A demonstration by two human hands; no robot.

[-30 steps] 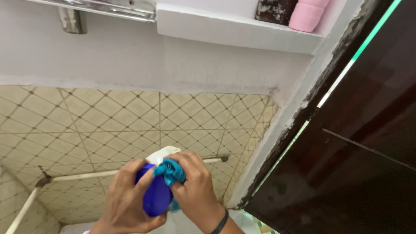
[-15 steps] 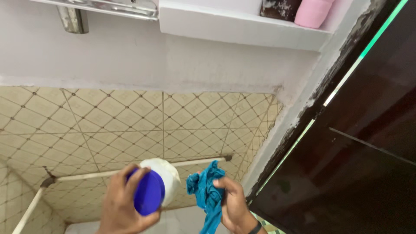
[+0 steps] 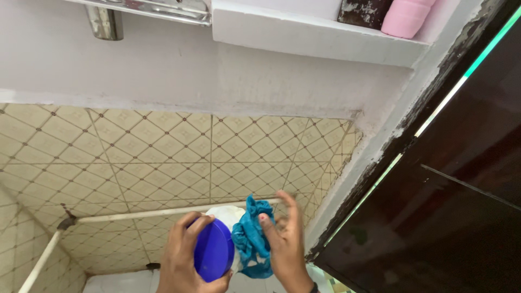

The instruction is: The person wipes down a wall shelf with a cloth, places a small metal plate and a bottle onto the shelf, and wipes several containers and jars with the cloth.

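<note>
One white jar with blue lid [image 3: 214, 249] gripped by left hand [image 3: 182, 260], one teal cloth [image 3: 252, 239] pressed under open-fingered right hand [image 3: 285, 244]

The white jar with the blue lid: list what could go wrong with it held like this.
1. The left hand alone grips the jar at its blue lid, so the jar could slip or the lid could loosen.
2. The right hand presses the teal cloth against the jar with open fingers, so the cloth may drop.
3. Both are held in the air near the tiled wall, so a fall would go far.
</note>
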